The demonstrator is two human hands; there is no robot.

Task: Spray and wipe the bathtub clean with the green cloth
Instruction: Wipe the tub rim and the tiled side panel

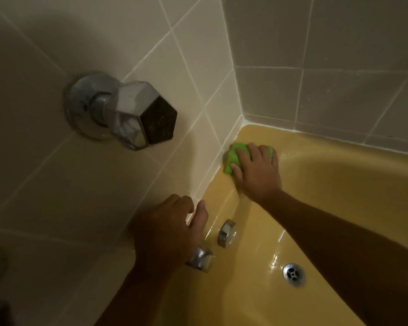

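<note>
The yellow bathtub (327, 184) fills the lower right of the head view, its surface wet and glossy. My right hand (257, 172) presses the bunched green cloth (233, 158) flat onto the tub's rim ledge in the far corner, right against the tiled wall. My left hand (170, 229) rests with fingers spread on the tub edge where it meets the wall, holding nothing. No spray bottle is in view.
A large chrome tap handle (127, 114) juts from the beige tiled wall (57, 184) at upper left. Two chrome fittings (226, 232) (200, 258) stand on the tub's end by my left hand. The drain (293, 274) lies in the tub floor.
</note>
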